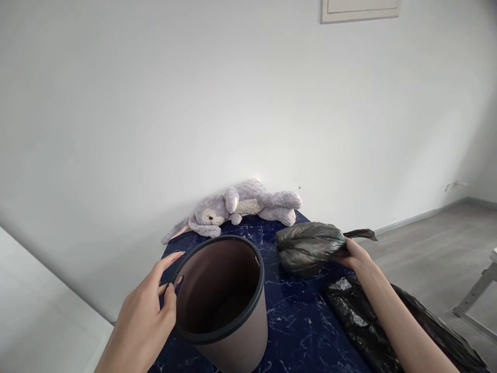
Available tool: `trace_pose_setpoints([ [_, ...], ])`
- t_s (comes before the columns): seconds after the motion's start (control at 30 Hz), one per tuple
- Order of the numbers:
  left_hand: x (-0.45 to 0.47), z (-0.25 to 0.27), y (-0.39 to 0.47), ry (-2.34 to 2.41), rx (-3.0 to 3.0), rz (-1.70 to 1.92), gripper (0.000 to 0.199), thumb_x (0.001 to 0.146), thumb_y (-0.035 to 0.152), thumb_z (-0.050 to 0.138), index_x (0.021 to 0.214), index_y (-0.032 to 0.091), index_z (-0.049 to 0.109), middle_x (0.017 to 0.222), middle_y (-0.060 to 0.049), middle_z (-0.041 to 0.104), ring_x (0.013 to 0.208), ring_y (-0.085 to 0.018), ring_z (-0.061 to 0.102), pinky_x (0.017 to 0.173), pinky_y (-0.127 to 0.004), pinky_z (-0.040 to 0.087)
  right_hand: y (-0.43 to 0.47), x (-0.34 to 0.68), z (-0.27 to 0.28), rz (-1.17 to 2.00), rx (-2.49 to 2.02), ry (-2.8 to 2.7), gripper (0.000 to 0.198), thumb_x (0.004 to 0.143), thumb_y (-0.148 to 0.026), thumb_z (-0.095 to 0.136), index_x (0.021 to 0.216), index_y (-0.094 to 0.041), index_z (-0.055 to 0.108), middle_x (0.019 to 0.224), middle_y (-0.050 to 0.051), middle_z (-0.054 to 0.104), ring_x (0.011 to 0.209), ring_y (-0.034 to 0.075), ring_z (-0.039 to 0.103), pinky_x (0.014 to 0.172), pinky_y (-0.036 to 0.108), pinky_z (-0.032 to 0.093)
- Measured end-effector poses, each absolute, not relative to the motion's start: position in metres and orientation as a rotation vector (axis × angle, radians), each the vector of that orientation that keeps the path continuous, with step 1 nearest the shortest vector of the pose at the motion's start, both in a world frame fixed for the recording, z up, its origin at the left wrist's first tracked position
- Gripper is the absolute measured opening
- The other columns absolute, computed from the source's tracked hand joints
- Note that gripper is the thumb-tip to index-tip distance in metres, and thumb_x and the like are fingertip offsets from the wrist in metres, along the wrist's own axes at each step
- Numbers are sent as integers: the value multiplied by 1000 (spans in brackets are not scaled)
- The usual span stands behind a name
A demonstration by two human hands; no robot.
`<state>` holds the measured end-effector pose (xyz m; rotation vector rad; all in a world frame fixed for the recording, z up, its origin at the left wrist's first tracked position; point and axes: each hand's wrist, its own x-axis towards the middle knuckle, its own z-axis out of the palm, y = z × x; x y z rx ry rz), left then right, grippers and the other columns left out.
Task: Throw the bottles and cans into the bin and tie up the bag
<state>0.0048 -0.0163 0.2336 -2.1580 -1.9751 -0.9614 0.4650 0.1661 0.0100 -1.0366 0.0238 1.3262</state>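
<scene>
A brownish-grey trash bin (244,344) with a dark rim stands upright and looks bare inside. My left hand (145,305) grips its rim on the left side, with the thumb outside and some fingers reaching over the edge. To the right of the bin, my right hand (359,256) is closed around the gathered end of a bunched, filled-looking black garbage bag (310,246). A dark twisted tail of plastic sticks out past my fingers. What the bag contains is hidden. Beneath my right forearm, another black plastic bag (357,316) lies spread out.
A grey plush rabbit (244,204) lies on its side against the white wall (233,103), behind the bin. Everything rests on a dark blue marbled tabletop (295,321). Grey floor (430,248) and a metal leg frame (476,298) show at the right.
</scene>
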Motion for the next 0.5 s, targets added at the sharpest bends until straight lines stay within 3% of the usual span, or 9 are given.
trace_pose_setpoints([
  [0.5,6,231,-16,-2178,-2090,-794,54,92,33,49,146,30,58,95,-4,81,85,-29,81,55,-28,54,164,478,-3,923,-1346,-46,28,104,-38,67,120,-16,66,106,4,70,80,15,68,68,30,61],
])
